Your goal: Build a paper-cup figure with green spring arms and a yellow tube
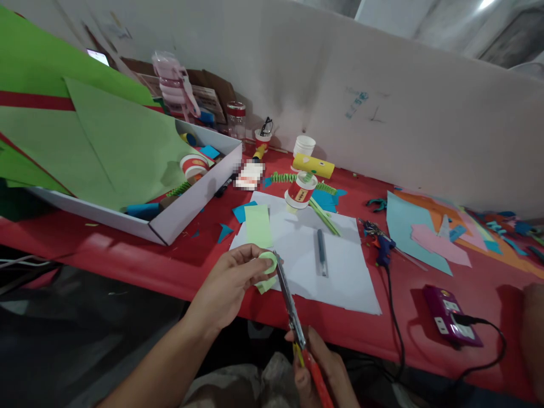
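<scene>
Between thumb and fingers, my left hand pinches a small piece of light green paper with a rounded outline. My right hand grips the handles of a pair of scissors, their blades pointing up toward that paper. The blade tips are right at the paper's edge; I cannot tell whether they are cutting into it. Beyond my left hand, a light green paper strip lies on white sheets. On the same sheets are a grey-blue pen or craft knife and a red paper cup.
A white box with large green sheets stands at left. The glue gun and its cord lie right of the white sheets, near a purple power strip. Coloured paper covers the right side; another person's arm shows there.
</scene>
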`<state>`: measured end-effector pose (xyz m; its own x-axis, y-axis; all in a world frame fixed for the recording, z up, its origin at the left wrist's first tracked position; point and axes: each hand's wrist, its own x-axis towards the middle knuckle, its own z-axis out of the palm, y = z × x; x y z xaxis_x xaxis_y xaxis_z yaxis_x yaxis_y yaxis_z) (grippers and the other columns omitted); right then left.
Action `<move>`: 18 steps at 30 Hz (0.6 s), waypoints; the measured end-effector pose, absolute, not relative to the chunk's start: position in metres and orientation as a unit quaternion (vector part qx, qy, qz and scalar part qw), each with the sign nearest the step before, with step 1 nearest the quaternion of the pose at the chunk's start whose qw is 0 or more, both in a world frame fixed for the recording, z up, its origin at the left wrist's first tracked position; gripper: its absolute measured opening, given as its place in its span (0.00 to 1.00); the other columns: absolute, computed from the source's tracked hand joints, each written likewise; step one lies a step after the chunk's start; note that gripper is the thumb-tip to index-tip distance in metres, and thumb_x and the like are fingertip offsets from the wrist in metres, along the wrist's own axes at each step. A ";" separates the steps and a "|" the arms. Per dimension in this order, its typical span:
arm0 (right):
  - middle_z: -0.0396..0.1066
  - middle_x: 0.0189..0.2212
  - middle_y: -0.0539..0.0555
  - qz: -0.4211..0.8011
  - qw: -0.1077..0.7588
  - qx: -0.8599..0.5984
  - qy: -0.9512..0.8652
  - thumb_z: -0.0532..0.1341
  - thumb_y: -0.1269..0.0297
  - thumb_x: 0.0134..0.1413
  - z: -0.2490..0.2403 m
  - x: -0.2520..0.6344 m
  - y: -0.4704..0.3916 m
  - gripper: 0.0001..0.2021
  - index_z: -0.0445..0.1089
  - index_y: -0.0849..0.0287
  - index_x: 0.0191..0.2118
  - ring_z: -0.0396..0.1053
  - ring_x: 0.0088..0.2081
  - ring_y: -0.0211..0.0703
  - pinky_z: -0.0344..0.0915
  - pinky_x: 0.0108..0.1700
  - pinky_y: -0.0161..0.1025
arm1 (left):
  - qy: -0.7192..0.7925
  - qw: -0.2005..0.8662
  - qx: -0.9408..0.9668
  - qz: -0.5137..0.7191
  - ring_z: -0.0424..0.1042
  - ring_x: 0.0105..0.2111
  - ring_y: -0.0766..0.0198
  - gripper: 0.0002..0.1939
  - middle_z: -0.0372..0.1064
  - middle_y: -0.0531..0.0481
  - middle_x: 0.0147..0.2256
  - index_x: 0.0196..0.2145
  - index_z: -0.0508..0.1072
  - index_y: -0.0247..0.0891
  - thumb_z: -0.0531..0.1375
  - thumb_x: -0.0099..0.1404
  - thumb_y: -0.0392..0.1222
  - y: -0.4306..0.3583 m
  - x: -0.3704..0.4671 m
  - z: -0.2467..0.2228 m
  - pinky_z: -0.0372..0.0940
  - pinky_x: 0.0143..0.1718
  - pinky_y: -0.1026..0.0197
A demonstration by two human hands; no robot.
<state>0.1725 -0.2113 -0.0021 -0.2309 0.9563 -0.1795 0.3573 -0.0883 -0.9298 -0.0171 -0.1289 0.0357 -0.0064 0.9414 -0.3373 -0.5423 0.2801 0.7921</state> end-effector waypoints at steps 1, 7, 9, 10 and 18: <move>0.62 0.18 0.46 0.498 0.300 -0.542 -0.607 0.54 0.29 0.51 -0.002 0.172 -0.211 0.33 0.71 0.55 0.43 0.56 0.19 0.34 0.56 0.22 0.30 | 0.441 0.666 0.224 0.558 0.63 0.24 0.70 0.11 0.69 0.53 0.24 0.21 0.71 0.36 0.70 0.49 0.40 -0.129 -0.017 0.036 0.60 0.26 0.67; 0.63 0.18 0.47 0.482 0.299 -0.536 -0.625 0.53 0.31 0.53 -0.009 0.176 -0.213 0.32 0.72 0.55 0.45 0.56 0.18 0.35 0.56 0.21 0.31 | 0.440 0.664 0.221 0.563 0.63 0.24 0.71 0.11 0.70 0.53 0.23 0.21 0.72 0.36 0.71 0.49 0.39 -0.128 -0.019 0.035 0.60 0.26 0.68; 0.63 0.18 0.47 0.482 0.295 -0.537 -0.626 0.53 0.30 0.52 -0.011 0.177 -0.214 0.32 0.72 0.55 0.45 0.57 0.19 0.35 0.57 0.21 0.31 | 0.441 0.663 0.222 0.563 0.63 0.24 0.71 0.10 0.71 0.52 0.24 0.22 0.72 0.36 0.71 0.49 0.40 -0.129 -0.020 0.034 0.60 0.27 0.68; 0.63 0.18 0.47 0.484 0.292 -0.539 -0.625 0.54 0.30 0.52 -0.012 0.178 -0.214 0.32 0.72 0.55 0.44 0.58 0.19 0.35 0.58 0.22 0.31 | 0.442 0.662 0.221 0.563 0.64 0.24 0.71 0.10 0.71 0.51 0.25 0.22 0.72 0.35 0.71 0.49 0.40 -0.129 -0.020 0.034 0.60 0.27 0.68; 0.66 0.20 0.48 0.479 0.256 -0.532 -0.649 0.51 0.29 0.52 -0.015 0.185 -0.213 0.33 0.70 0.54 0.46 0.63 0.20 0.38 0.62 0.24 0.32 | 0.433 0.663 0.212 0.573 0.63 0.24 0.71 0.11 0.71 0.51 0.25 0.22 0.72 0.35 0.71 0.49 0.40 -0.128 -0.019 0.032 0.61 0.28 0.68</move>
